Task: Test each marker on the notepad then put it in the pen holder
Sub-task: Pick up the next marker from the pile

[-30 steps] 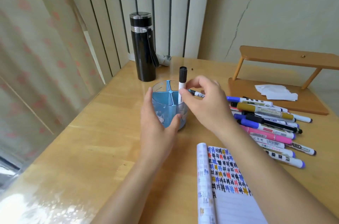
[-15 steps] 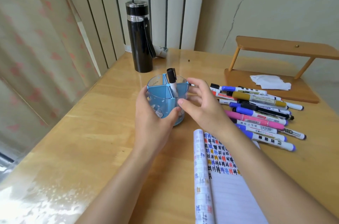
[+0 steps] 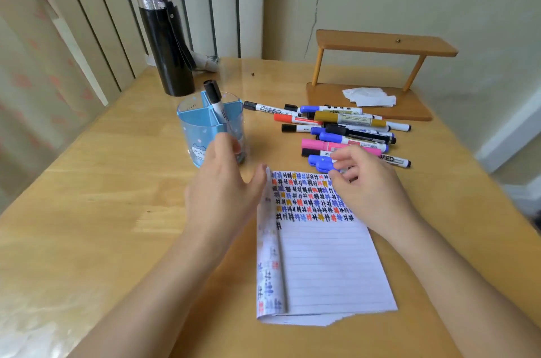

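Nearest us, we are noting the notepad (image 3: 322,264) lying open on the table (image 3: 102,211), its upper lines filled with coloured hash marks (black, blue, red, ochre) and its lower lines blank. Just above its top-left corner the left hand (image 3: 222,193) is hovering, fingers straight and relaxed, holding nothing. Its fingertips are overlapping the near wall of the pen holder (image 3: 191,135) in view, and we are unable to tell whether they touch. The right hand (image 3: 371,190) is reaching over the notepad's top-right corner, fingers curled, thumb and index pinching the barrel of a blue-capped marker (image 3: 319,163) at the near edge of the marker pile (image 3: 351,123). Further back, the pen holder is standing upright left of the pile, one black-capped marker (image 3: 218,107) leaning in a right-side compartment. Behind that we are recording a black flask (image 3: 167,44), and to the right a wooden shelf (image 3: 386,45) bearing a crumpled tissue (image 3: 369,97).
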